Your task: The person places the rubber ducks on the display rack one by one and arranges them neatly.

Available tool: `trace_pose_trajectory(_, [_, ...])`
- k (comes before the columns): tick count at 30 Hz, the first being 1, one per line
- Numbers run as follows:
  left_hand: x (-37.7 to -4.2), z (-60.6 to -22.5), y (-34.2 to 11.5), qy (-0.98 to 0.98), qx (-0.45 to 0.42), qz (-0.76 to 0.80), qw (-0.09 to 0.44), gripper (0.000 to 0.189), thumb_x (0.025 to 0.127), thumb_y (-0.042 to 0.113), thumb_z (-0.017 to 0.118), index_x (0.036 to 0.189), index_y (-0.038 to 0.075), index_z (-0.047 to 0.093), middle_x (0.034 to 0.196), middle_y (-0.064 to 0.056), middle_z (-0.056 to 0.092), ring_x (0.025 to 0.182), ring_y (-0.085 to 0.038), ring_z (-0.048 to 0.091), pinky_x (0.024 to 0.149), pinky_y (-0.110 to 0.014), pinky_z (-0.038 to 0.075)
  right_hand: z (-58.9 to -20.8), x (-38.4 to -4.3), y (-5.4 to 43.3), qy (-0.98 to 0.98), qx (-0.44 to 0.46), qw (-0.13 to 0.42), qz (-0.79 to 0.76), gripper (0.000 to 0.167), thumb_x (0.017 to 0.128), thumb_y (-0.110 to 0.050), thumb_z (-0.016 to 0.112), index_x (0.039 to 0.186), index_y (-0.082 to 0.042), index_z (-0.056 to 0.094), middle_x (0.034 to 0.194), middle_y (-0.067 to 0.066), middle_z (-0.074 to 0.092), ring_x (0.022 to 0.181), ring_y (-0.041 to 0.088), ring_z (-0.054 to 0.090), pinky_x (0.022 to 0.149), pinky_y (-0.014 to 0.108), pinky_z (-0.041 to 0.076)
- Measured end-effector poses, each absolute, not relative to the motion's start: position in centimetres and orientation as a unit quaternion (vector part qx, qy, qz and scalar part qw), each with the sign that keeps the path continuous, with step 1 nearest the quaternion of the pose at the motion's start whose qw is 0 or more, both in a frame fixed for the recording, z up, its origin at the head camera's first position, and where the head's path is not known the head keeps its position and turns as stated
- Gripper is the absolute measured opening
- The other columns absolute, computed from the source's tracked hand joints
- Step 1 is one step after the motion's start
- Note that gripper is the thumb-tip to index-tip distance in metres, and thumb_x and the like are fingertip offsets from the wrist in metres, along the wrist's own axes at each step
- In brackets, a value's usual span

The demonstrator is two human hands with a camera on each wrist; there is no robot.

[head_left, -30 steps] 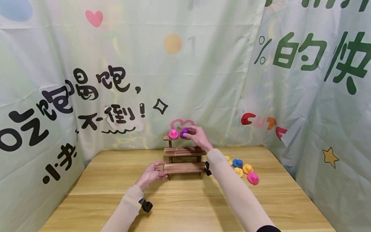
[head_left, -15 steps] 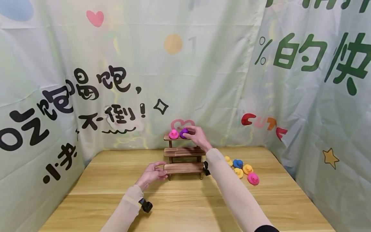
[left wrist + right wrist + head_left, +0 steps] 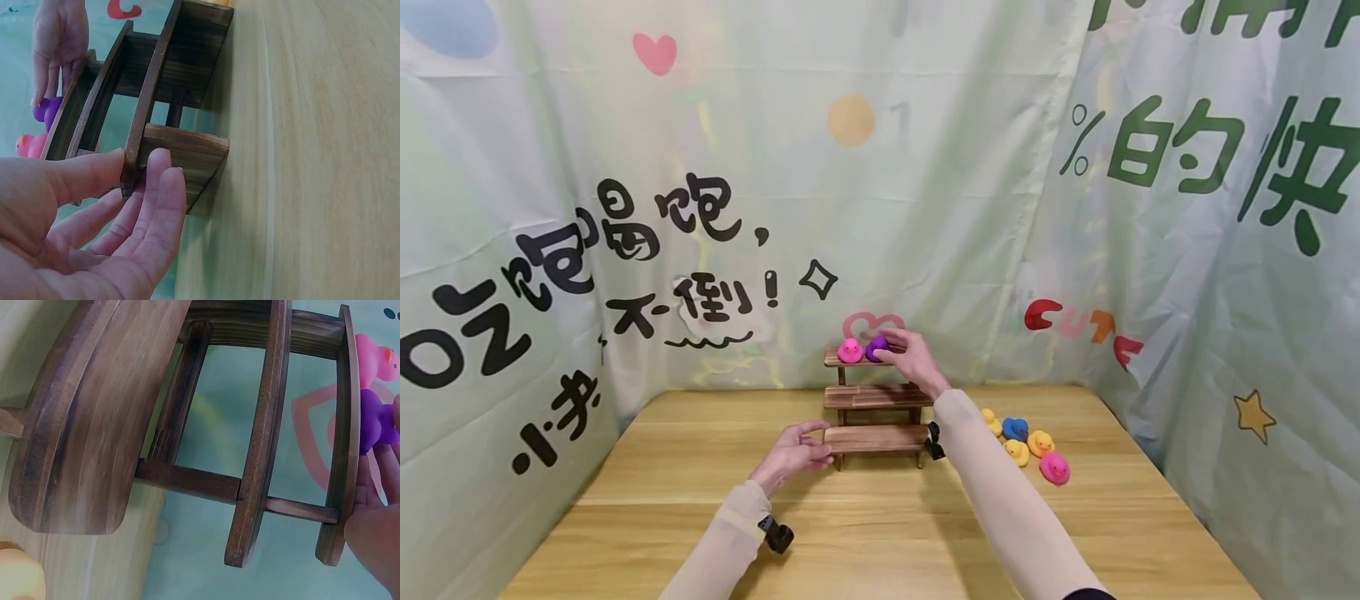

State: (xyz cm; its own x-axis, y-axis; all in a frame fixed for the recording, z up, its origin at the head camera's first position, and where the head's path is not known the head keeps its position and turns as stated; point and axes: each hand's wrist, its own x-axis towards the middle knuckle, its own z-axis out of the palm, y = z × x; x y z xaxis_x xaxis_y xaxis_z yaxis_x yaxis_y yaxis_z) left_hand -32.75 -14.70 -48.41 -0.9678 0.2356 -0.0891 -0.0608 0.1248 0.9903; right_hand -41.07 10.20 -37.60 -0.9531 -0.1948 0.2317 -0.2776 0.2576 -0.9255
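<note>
On the table (image 3: 865,533), the tiered wooden stand (image 3: 877,395) is gripped by the left hand (image 3: 792,455) at its lowest shelf (image 3: 876,437); by the right hand (image 3: 917,362), the purple duck (image 3: 873,349) is pinched on the top shelf (image 3: 858,364); placing seems in hand, gentle release called for next

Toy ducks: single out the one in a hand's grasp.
The purple duck at the top shelf, held by the right hand. It is the only purple one; the pink ducks, yellow ducks and blue duck are in no hand.
</note>
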Motion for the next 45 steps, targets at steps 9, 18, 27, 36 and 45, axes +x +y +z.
trace_pose_trajectory(9, [-32.9, -48.3, -14.8, 0.739, 0.053, 0.661, 0.118, 0.056, 0.09, -0.007, 0.061, 0.142, -0.005, 0.042, 0.099, -0.02, 0.066, 0.081, -0.024, 0.07, 0.083, -0.042, 0.061, -37.7, -41.2, 10.3, -0.786, 0.162, 0.043, 0.595, 0.047, 0.091, -0.01, 0.069, 0.136, -0.003, 0.056, 0.133, 0.017, 0.061, 0.122, 0.031, 0.059, 0.099, 0.035, 0.053])
trace_pose_trajectory(18, [-32.8, -48.5, -14.5, 0.742, 0.057, 0.658, 0.118, 0.055, 0.09, -0.006, 0.061, 0.142, -0.005, 0.043, 0.098, -0.02, 0.066, 0.079, -0.022, 0.07, 0.08, -0.04, 0.061, -38.0, -41.0, 11.0, -0.78, 0.165, 0.049, 0.602, 0.052, 0.09, -0.013, 0.072, 0.138, -0.003, 0.055, 0.136, 0.015, 0.06, 0.124, 0.03, 0.058, 0.102, 0.037, 0.052])
trace_pose_trajectory(27, [-33.0, -48.9, -14.5, 0.742, 0.052, 0.658, 0.115, 0.054, 0.09, -0.007, 0.061, 0.142, -0.004, 0.044, 0.096, -0.018, 0.067, 0.076, -0.02, 0.07, 0.078, -0.038, 0.062, -38.0, -40.7, 11.4, -0.772, 0.146, 0.042, 0.617, 0.049, 0.089, -0.005, 0.07, 0.136, -0.004, 0.056, 0.133, 0.015, 0.062, 0.121, 0.03, 0.06, 0.101, 0.036, 0.052])
trace_pose_trajectory(36, [-32.9, -48.8, -14.5, 0.744, 0.051, 0.657, 0.113, 0.054, 0.09, -0.008, 0.061, 0.141, -0.005, 0.045, 0.098, -0.019, 0.066, 0.077, -0.021, 0.07, 0.079, -0.041, 0.062, -38.2, -40.7, 11.9, -0.775, 0.148, 0.043, 0.612, 0.049, 0.089, -0.003, 0.069, 0.137, -0.002, 0.055, 0.132, 0.015, 0.062, 0.122, 0.031, 0.059, 0.104, 0.037, 0.05])
trace_pose_trajectory(45, [-32.8, -48.5, -14.5, 0.742, 0.052, 0.659, 0.113, 0.054, 0.09, -0.007, 0.062, 0.141, -0.004, 0.044, 0.1, -0.021, 0.065, 0.078, -0.022, 0.07, 0.082, -0.043, 0.061, -38.5, -40.5, 12.5, -0.758, 0.167, 0.061, 0.627, 0.039, 0.091, 0.001, 0.066, 0.129, 0.003, 0.06, 0.126, 0.021, 0.065, 0.116, 0.036, 0.062, 0.101, 0.038, 0.052])
